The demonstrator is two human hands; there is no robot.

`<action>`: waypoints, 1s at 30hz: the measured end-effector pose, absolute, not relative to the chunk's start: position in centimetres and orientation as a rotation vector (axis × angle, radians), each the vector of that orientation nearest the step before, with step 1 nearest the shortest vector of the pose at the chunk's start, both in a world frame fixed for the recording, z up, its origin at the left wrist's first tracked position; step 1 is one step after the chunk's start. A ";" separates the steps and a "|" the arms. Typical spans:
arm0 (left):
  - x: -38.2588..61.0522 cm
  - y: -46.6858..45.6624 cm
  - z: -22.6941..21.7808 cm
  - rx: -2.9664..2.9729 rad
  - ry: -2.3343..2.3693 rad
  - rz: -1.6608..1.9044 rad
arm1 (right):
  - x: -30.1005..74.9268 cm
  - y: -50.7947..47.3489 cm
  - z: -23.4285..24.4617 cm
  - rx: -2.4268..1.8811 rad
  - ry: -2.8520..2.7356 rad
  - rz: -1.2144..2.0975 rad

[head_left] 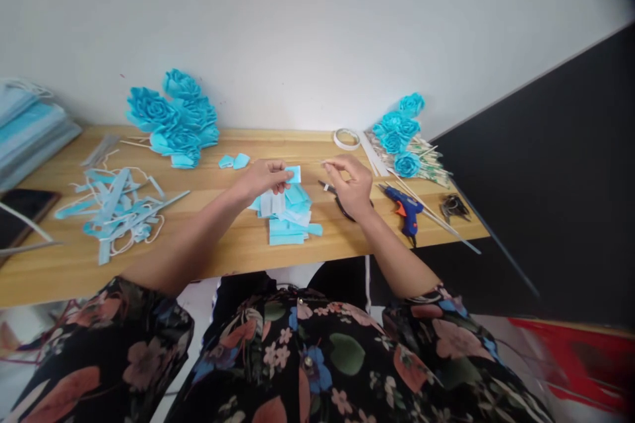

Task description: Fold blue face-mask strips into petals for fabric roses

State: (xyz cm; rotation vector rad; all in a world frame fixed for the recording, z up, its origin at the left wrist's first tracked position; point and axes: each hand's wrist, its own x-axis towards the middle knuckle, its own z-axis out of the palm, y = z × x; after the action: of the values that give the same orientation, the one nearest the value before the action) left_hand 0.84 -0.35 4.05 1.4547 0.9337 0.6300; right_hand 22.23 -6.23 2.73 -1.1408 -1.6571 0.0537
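Observation:
My left hand [266, 178] pinches a small light blue piece of mask fabric [294, 174] with a pale edge, just above a pile of cut blue and white pieces [288, 236]. To its right, my right hand [352, 182] is closed, thumb against fingertips. Something thin and whitish seems to stick out at the fingertips, too small to name. Under that hand lie black-handled scissors [327, 186], partly hidden by it. Two small blue cut petals [234, 161] lie on the table beyond my left hand.
Blue fabric flowers [173, 115] stand at back left, more flowers [397, 129] at back right. Mask scraps with ear loops [116, 205], stacked masks [30, 129] and a phone [30, 211] are left. A tape roll [346, 139], blue glue gun [407, 209] and thin sticks [436, 218] are right.

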 end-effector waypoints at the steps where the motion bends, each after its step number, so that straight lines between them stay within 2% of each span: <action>1: 0.5 -0.5 3.9 1.448 0.940 0.612 | 21.5 -6.0 3.0 -1.074 -1.705 0.026; 12: -1.6 0.1 2.3 1.255 0.973 0.681 | 17.4 -2.0 1.3 -0.775 -2.029 -0.080; 30: -2.4 0.9 0.3 1.312 0.926 0.642 | 17.7 -1.9 0.2 -0.825 -2.087 -0.268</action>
State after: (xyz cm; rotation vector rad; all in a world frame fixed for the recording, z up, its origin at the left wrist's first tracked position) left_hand -2.38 0.90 0.30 1.3117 0.9261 0.6415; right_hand 17.69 -1.92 0.24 -0.8249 -2.0866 -0.2685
